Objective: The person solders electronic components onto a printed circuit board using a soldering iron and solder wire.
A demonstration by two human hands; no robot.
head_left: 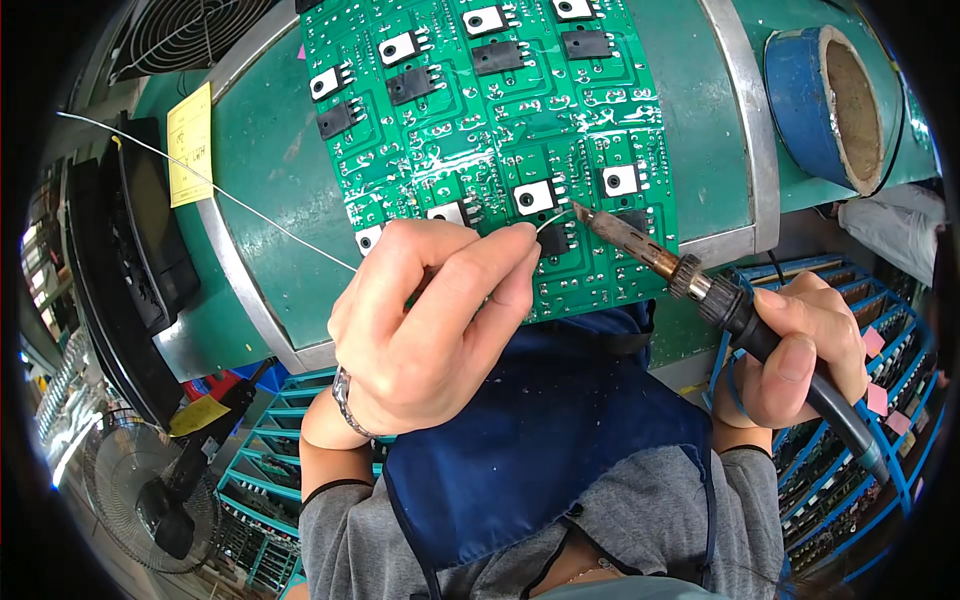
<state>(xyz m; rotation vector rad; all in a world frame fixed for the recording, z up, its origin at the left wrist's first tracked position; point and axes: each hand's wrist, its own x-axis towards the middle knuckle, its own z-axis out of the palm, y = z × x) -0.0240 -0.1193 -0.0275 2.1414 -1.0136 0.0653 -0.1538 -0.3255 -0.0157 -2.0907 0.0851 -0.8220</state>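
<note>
A large green circuit board panel [480, 130] lies in front of me, with rows of black and white-faced transistors on it. My right hand [810, 350] grips the black handle of a soldering iron [690, 275]. The iron's tip rests at or just above the leads of a transistor [533, 198] in the near row. Between thumb and fingers, my left hand [430, 310] pinches a thin solder wire [270, 222]. Its short free end reaches the iron's tip. From the left hand the wire trails off to the upper left. The left palm hides part of the board's near-left corner.
On the green bench with metal rails [735, 110] stands a blue roll with a cardboard core [850, 110] at the right. A yellow paper tag [190, 145] is at the left, near a black tray [150, 220]. Racks of boards [850, 350] and a fan [150, 490] flank me.
</note>
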